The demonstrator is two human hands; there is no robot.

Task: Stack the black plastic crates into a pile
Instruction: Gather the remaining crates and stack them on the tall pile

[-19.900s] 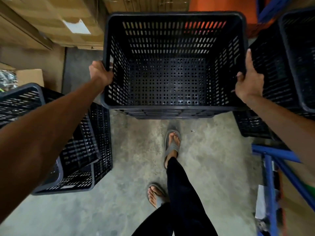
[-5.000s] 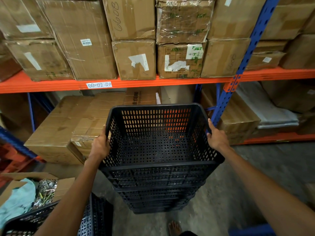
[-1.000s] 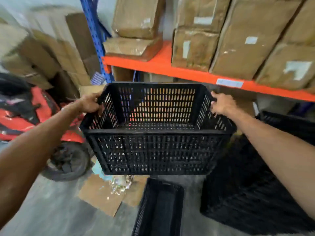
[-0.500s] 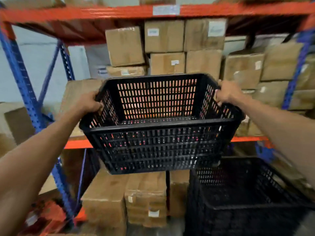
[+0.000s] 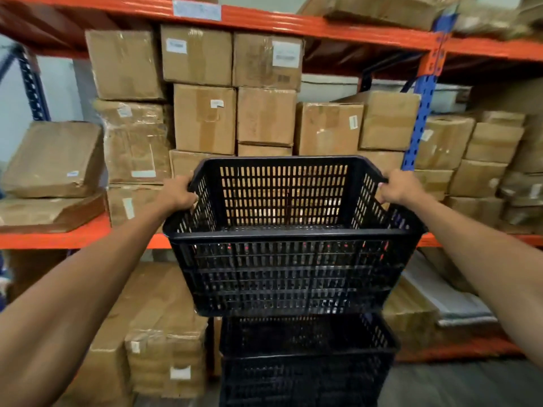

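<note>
I hold a black slatted plastic crate in the air at chest height, its open top facing up. My left hand grips its left rim and my right hand grips its right rim. Directly below it stands a pile of black crates, nested one inside another, with the top one's opening just under the held crate's base. The held crate hangs slightly left of the pile and is apart from it.
An orange-and-blue rack filled with cardboard boxes stands right behind the pile. More boxes sit on the floor to the pile's left, and flat packages lie under the shelf at right.
The view has swung right, so the pile now lies straight under the held crate instead of at lower right. Both hands keep the same grip on the rims.
</note>
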